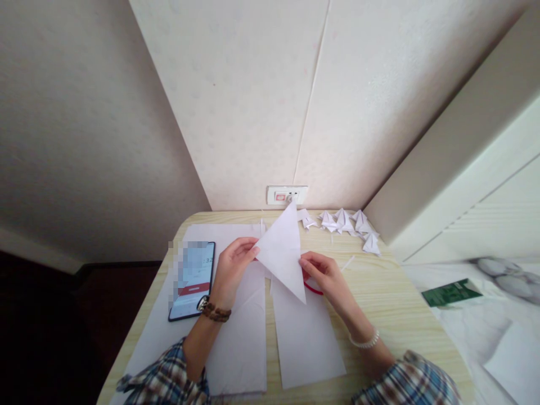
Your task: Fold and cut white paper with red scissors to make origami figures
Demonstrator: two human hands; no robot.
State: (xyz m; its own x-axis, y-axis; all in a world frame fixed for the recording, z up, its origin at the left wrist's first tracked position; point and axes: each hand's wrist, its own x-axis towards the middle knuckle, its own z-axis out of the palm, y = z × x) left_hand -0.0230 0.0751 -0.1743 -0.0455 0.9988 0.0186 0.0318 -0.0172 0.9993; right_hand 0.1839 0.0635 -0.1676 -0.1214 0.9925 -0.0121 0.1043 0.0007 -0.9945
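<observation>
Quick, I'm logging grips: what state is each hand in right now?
Left hand: closed, pinching the white paper triangle at its left corner.
Right hand: closed, pinching the same triangle at its right edge.

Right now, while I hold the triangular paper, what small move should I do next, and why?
Perhaps lower the triangular paper onto the narrow white sheet below: the left grip and the right grip hold it by opposite sides, raised above the table, so it seems to lack firm support.
</observation>
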